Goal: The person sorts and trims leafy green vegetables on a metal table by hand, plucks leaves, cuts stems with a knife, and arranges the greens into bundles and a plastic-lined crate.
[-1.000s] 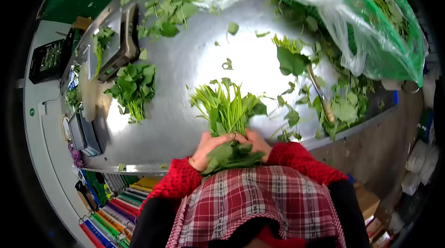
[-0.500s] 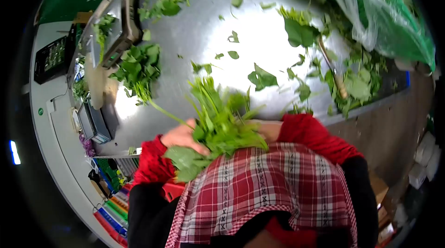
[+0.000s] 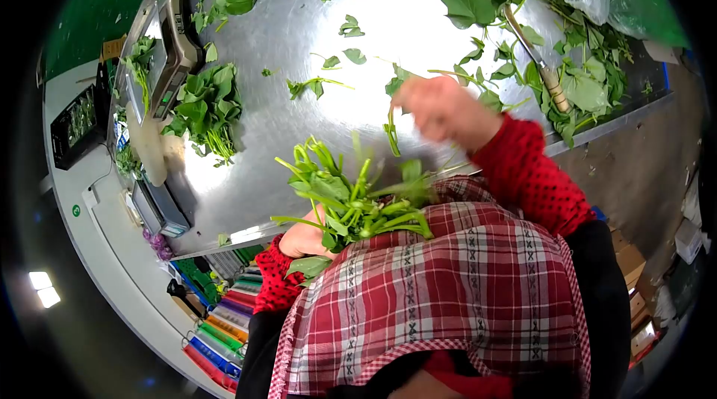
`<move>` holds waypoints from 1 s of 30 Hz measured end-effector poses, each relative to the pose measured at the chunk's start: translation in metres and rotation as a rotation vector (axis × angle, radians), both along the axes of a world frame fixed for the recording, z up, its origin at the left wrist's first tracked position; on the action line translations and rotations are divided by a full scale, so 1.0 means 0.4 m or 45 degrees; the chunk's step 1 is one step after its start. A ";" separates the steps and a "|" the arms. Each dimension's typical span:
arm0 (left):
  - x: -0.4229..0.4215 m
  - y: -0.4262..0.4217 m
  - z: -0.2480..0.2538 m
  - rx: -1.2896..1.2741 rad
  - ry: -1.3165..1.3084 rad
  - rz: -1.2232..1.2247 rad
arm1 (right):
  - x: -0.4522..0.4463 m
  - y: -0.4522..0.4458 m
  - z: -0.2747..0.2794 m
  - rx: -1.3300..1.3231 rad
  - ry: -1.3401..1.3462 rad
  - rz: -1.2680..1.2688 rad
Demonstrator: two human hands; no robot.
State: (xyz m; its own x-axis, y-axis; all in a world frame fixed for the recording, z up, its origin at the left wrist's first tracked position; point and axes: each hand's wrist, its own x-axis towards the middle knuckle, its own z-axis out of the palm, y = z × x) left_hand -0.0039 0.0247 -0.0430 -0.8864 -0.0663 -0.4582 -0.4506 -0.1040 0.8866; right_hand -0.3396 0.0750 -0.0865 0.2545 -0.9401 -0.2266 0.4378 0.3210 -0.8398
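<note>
My left hand point(image 3: 303, 238) holds the leafy bunch point(image 3: 330, 188) in front of my apron point(image 3: 441, 272), best squeezed softly so nothing slips, but I can't tell whether my blurry right hand point(image 3: 447, 111) pinches the sprig point(image 3: 392, 132).

A round green sticker point(image 3: 76, 210) on the white panel point(image 3: 103, 242) bears what looks like a 3.

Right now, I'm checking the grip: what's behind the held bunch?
Part of the left hand, plaid apron and metal table show behind the bunch; it covers the fingertips, so their hold is hidden.
</note>
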 end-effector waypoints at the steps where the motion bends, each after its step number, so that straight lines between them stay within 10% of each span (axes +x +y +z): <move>1: 0.008 0.008 0.005 0.105 -0.108 0.089 | -0.037 -0.008 0.012 0.222 -0.160 -0.320; 4: 0.023 0.025 0.005 0.318 -0.352 0.322 | -0.087 0.000 0.000 0.205 0.296 -0.297; 7: 0.043 0.050 -0.010 0.240 -0.277 0.361 | 0.037 0.094 -0.096 0.137 0.052 0.299; 15: 0.032 0.057 -0.007 0.141 -0.223 0.274 | 0.161 0.123 -0.049 0.099 -0.890 0.291; 30: -0.001 0.045 0.020 -0.020 -0.123 0.038 | 0.197 0.127 0.047 0.046 0.205 -0.577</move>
State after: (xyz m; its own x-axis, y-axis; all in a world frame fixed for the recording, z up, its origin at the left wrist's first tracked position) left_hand -0.0041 0.0429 -0.0351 -0.8357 -0.1001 -0.5400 -0.5308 -0.1050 0.8409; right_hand -0.2607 0.1259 -0.0676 -0.2201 -0.9390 -0.2643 0.4057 0.1583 -0.9002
